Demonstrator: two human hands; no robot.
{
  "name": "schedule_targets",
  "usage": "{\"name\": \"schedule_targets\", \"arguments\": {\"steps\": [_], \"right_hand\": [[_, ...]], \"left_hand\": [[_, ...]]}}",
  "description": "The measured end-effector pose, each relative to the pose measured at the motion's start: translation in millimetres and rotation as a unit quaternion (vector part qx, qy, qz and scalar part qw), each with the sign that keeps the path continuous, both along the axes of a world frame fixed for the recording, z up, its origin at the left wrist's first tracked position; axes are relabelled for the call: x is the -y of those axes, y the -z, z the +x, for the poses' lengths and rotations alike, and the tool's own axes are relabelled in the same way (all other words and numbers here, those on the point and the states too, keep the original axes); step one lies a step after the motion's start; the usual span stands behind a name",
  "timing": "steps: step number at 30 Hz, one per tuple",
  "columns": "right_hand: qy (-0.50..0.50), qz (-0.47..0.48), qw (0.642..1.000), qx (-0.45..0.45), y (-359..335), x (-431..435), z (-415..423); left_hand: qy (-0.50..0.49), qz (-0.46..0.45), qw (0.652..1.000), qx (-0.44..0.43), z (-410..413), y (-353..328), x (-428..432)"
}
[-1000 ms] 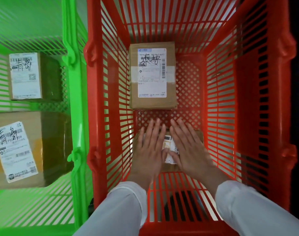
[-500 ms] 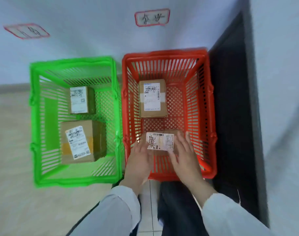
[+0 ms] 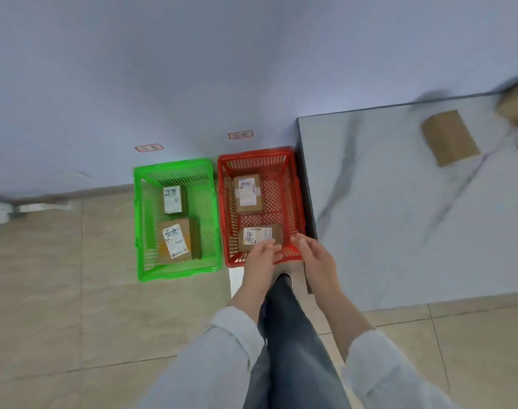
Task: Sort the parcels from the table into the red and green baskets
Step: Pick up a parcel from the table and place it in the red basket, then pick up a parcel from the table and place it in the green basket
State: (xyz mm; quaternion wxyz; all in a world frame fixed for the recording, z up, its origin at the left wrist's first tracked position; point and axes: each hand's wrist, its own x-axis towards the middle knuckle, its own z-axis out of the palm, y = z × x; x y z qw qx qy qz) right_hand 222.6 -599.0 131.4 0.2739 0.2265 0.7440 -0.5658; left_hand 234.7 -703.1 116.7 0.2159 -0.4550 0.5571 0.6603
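Bare fingers (image 3: 269, 248) of the left hand (image 3: 259, 259) are loosely curled and spread, holding nothing; they hover over the near rim of the red basket (image 3: 299, 202). The right hand (image 3: 316, 256) hangs just right of the same rim, palm turned inward, fingers relaxed and apart, also empty. Both forearms emerge from pale rolled sleeves (image 3: 237, 335).

Red basket contents: one brown parcel (image 3: 276, 236) lies at the near end, label up, partly overlapped in view by the left fingertips; whether they touch it cannot be told. A second labelled parcel (image 3: 248, 194) lies at the far end, apart from the first.

Left of the red basket, just beside it, stands the green basket (image 3: 139, 216). It contains a small parcel (image 3: 173, 199) at its far end and a larger parcel (image 3: 178, 240) at its near end.

Right of the red basket, the grey marbled tabletop (image 3: 384, 202) begins at the basket's side. One unlabelled brown parcel (image 3: 449, 138) lies on it, well apart from the red basket. Further blurred brown shapes (image 3: 517, 104) sit beyond that parcel at the frame edge; they cannot be identified.

Behind the red basket, two red-bordered signs (image 3: 240, 134) are fixed to the wall; their text is unreadable.
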Motion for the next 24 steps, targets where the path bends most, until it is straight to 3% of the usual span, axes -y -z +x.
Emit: {"name": "schedule_targets", "arguments": {"steps": [6,13,24], "right_hand": [[0.184,-0.037,0.982,-0.006,-54.4,-40.0,39.0],[0.355,-0.099,0.929,-0.036,-106.7,-139.0,56.3],[0.375,-0.138,0.911,-0.106,-160.0,-380.0,48.7]], "left_hand": [[0.047,0.016,0.998,-0.049,2.0,-52.2,-50.5],[0.126,0.054,0.985,-0.102,-3.5,-104.0,-152.2],[0.159,0.041,0.973,-0.16,1.8,-151.6,-383.1]]}}
